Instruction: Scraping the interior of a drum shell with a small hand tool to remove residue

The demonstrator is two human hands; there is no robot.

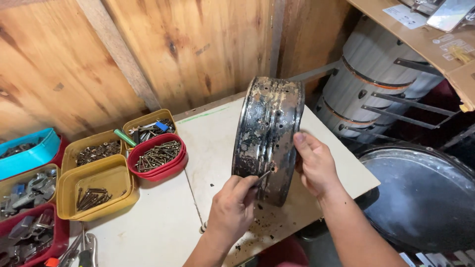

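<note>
A rusty black metal drum shell (267, 133) stands on its edge on the white table (163, 222). My right hand (314, 165) grips its near right rim and steadies it. My left hand (232, 207) pinches a thin metal tool (262, 178) whose tip is pressed at a hole low on the shell's outer wall. Dark flakes of rust (262, 222) lie on the table under the shell.
Trays of hardware stand at the left: a red one with screws (158, 155), yellow ones (96, 188) with bolts and nuts, a blue one (29, 153). Pliers (84, 252) lie at the front left. White drum shells (376, 84) are stacked at the right, and a large drum head (420, 193) is below them.
</note>
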